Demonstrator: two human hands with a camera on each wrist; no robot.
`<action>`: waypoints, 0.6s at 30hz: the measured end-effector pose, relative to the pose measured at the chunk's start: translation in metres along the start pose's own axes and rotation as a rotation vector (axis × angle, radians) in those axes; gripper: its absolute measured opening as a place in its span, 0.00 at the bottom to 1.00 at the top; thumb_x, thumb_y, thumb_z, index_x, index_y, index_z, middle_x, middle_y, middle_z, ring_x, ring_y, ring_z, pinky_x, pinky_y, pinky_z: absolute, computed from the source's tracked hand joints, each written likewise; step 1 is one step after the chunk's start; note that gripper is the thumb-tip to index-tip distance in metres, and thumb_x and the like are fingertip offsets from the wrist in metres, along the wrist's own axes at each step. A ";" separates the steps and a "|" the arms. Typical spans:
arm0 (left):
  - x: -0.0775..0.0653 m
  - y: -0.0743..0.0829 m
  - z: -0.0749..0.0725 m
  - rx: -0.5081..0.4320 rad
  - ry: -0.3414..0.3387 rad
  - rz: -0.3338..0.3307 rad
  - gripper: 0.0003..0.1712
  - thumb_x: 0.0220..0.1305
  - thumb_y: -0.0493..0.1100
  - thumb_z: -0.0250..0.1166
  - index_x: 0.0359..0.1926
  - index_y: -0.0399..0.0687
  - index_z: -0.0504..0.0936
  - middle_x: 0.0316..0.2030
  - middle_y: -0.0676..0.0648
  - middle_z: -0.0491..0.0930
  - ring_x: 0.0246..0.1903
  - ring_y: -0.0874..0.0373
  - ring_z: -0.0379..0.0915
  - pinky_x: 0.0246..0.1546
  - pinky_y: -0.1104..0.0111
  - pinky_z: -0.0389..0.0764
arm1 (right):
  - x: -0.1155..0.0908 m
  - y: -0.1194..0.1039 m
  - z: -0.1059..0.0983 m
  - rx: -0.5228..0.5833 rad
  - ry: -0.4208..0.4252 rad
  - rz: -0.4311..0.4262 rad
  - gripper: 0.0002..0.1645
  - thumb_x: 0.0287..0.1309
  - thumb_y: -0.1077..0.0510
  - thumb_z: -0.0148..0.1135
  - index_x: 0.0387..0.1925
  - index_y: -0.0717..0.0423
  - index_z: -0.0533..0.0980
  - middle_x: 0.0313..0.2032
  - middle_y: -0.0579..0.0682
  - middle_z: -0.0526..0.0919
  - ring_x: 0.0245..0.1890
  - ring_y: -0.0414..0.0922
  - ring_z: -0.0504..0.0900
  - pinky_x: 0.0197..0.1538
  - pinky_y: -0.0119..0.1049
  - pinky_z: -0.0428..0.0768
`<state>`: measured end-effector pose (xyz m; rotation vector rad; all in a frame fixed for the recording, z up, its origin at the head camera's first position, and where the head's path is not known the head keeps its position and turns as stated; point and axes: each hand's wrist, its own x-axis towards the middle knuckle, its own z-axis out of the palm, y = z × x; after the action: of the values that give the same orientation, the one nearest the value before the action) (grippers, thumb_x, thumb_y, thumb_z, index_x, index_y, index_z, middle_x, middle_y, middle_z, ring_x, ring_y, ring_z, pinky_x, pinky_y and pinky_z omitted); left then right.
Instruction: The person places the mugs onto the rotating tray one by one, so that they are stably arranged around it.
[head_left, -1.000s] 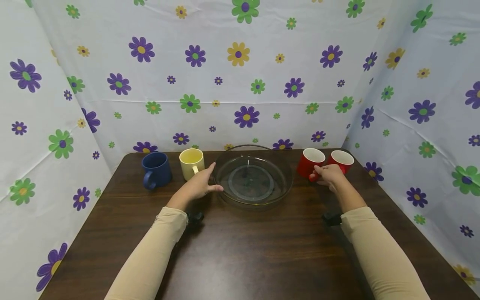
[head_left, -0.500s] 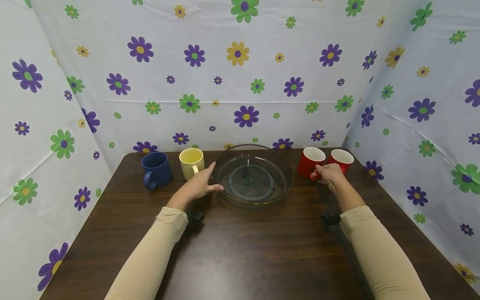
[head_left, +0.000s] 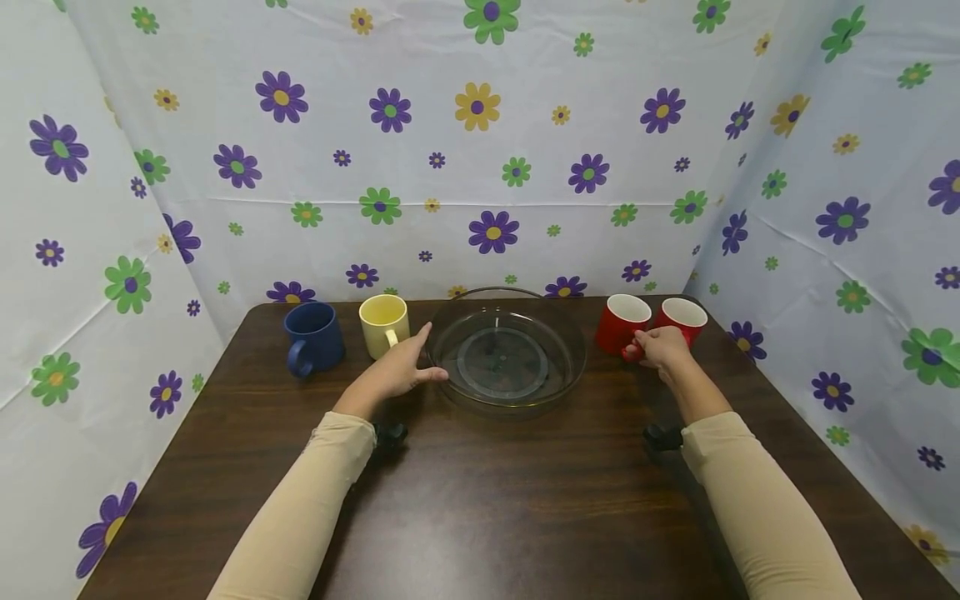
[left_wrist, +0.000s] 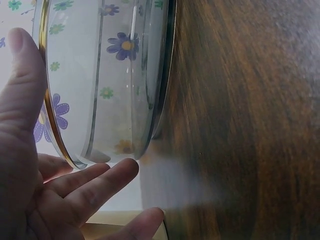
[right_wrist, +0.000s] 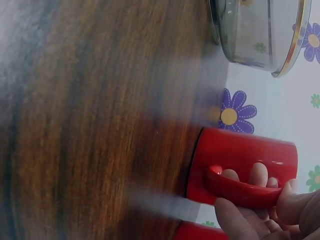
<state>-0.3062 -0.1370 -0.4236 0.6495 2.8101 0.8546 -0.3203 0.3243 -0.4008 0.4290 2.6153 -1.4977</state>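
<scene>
My left hand is at the left side of a clear, smoky glass bowl, thumb and fingers spread and mostly straight. In the left wrist view, the fingertips lie right by the bowl's wall; firm contact is hard to tell. My right hand holds a red mug with a white inside by its handle. The right wrist view shows fingers through the handle and the thumb on it. The mug stands upright, right of the bowl and apart from it.
A second red mug stands just right of the held one, partly behind my right hand. Left of the bowl are a yellow mug and, further left, a blue mug. A flowered cloth hangs behind the dark wooden table.
The fingers of my right hand have settled a little more closely on the red mug's handle. My left hand, the bowl and the other mugs keep their places.
</scene>
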 end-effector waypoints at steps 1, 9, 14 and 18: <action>0.000 0.000 0.000 0.001 0.000 0.000 0.57 0.67 0.52 0.69 0.79 0.30 0.42 0.74 0.28 0.55 0.71 0.36 0.59 0.71 0.45 0.61 | 0.000 0.000 0.000 -0.003 0.002 -0.003 0.25 0.79 0.56 0.47 0.56 0.77 0.75 0.29 0.51 0.87 0.34 0.44 0.85 0.59 0.55 0.78; -0.001 0.000 -0.001 0.000 -0.009 0.014 0.58 0.68 0.53 0.68 0.78 0.30 0.41 0.74 0.27 0.55 0.71 0.35 0.59 0.71 0.45 0.61 | 0.001 0.003 -0.001 0.006 0.022 -0.013 0.23 0.79 0.57 0.47 0.52 0.77 0.75 0.26 0.50 0.87 0.29 0.40 0.85 0.60 0.56 0.78; -0.001 0.000 -0.001 -0.007 -0.018 0.005 0.58 0.68 0.53 0.68 0.79 0.31 0.40 0.75 0.28 0.54 0.72 0.36 0.58 0.71 0.45 0.60 | 0.002 0.003 -0.001 0.006 0.042 -0.016 0.22 0.79 0.58 0.47 0.52 0.76 0.75 0.25 0.48 0.86 0.29 0.38 0.84 0.59 0.56 0.78; 0.000 0.001 -0.001 -0.004 -0.017 -0.002 0.58 0.68 0.53 0.68 0.79 0.31 0.40 0.75 0.28 0.54 0.72 0.36 0.58 0.71 0.45 0.60 | 0.003 0.003 -0.001 0.002 0.052 -0.036 0.22 0.79 0.57 0.47 0.52 0.77 0.75 0.25 0.46 0.85 0.28 0.37 0.83 0.58 0.56 0.79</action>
<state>-0.3059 -0.1372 -0.4223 0.6497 2.7930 0.8497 -0.3219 0.3274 -0.4031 0.4292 2.6754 -1.5209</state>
